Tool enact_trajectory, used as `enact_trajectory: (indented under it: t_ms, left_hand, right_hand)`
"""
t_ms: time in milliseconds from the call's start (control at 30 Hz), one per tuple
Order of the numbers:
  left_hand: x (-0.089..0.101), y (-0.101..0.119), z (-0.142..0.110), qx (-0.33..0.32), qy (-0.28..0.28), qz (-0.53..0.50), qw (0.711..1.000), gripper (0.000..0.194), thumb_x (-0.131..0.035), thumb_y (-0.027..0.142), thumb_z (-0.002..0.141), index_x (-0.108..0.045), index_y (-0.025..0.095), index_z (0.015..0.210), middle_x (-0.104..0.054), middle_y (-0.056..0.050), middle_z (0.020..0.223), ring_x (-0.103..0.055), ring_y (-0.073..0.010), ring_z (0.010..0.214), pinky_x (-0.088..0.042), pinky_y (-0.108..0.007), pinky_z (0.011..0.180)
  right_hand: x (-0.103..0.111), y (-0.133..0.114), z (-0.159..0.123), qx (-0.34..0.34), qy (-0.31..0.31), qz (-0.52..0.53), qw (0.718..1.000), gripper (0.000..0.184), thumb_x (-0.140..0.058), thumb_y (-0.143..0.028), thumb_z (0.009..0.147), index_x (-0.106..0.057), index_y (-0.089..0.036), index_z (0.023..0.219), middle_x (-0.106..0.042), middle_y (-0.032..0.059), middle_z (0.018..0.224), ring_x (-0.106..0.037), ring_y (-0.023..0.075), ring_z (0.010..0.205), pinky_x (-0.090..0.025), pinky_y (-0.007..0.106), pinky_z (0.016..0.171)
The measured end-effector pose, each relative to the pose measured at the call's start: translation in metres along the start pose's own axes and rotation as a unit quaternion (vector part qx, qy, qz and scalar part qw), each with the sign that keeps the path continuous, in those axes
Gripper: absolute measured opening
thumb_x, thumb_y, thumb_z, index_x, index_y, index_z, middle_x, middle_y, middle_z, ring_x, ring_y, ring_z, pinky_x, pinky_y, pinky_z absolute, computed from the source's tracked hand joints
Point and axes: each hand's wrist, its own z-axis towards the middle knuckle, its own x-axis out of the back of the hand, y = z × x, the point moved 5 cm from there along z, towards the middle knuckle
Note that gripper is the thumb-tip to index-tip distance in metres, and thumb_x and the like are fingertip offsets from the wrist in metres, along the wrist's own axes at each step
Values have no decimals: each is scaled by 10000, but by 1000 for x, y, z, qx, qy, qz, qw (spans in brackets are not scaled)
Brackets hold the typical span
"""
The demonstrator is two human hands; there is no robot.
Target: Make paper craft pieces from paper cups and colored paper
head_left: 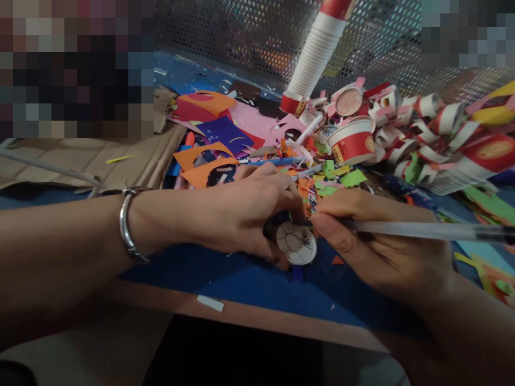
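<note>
My left hand (261,209) is closed around a small paper cup piece (296,243), seen from its round white end. Circles, radiating lines and dark scribbled strokes are drawn on that white disc. The piece's sides are mostly hidden by my fingers; a bit of dark blue shows beside it. Pinched in my right hand (382,246) is a pen (418,230) with a clear barrel, lying nearly level. Its front end reaches the upper right of the disc; I cannot tell whether the tip touches.
Behind my hands lie coloured paper scraps (225,134) and cut paper cups (354,139). A tall stack of cups (314,53) leans against the perforated metal panel (225,37). Flattened cardboard (140,161) is at the left. A white strip (210,303) lies on the table's front edge (261,312).
</note>
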Motion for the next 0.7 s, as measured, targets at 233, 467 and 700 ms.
enact_trajectory:
  t_ms: [233, 467, 700]
  left_hand:
    - [-1, 1, 1, 4, 3, 27, 1000, 498, -844, 525, 711, -692, 233, 1085, -653, -66, 1133, -528, -316, 1123, -385, -460, 962]
    - [-2, 1, 2, 31, -16, 6, 999, 492, -856, 480, 704, -682, 232, 1091, -630, -66, 1151, -491, -312, 1147, -374, -448, 955]
    - [-2, 0, 1, 40, -8, -2, 999, 495, -857, 478, 698, -688, 244, 1099, -616, -64, 1162, -484, -316, 1157, -375, -472, 979]
  right_hand:
    - [6, -7, -5, 5, -21, -84, 996, 162, -533, -166, 962, -558, -231, 816, -630, -7, 659, -604, 151, 571, -423, 306, 542]
    - [4, 0, -6, -70, -49, 42, 995, 225, -557, -130, 964, -565, -217, 756, -589, -28, 647, -540, 98, 528, -401, 252, 485]
    - [-6, -1, -3, -109, -50, 157, 980, 216, -573, -177, 989, -623, -205, 781, -605, -44, 679, -547, 62, 523, -441, 201, 490]
